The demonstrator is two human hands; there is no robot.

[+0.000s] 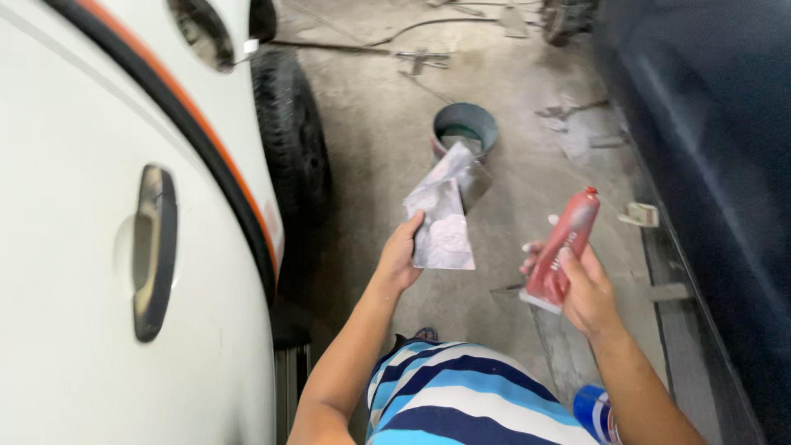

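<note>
The left hand (pixel 400 257) grips two smeared scrapers (pixel 445 216) fanned toward 12 o'clock, the right hand (pixel 583 290) clasps one red tube (pixel 565 247) pointing to 1 o'clock, and one bucket (pixel 465 126) stands beyond.

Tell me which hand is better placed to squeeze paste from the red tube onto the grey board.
Right, probably. The right hand already grips the red squeeze tube, nozzle end up, beside the smeared grey flat board, which the left hand holds by its lower left edge.
</note>
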